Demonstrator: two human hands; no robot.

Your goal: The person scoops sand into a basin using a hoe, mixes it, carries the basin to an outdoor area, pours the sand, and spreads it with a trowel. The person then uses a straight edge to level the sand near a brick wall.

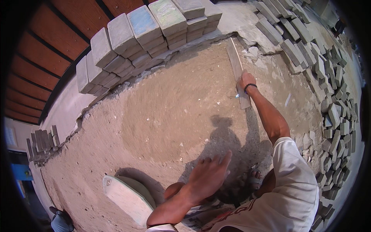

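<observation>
My right hand, with a dark beaded bracelet at the wrist, is stretched far forward and closed on the edge of a flat wooden board. The long, narrow board lies on a patch of smooth brown sand, its far end near the broken concrete edge. Closer to my body, my left hand hovers over the ground with its back upward. It holds nothing; the index finger reaches forward while the other fingers bend loosely. Beside my left forearm rests a pale, open plastic container with a hole at one corner.
Grey paving blocks stand stacked along the concrete ledge, before a red-brown slatted gate. Many loose blocks are heaped at the right. A smaller block stack stands at the far left. A person shows partly at the lower left.
</observation>
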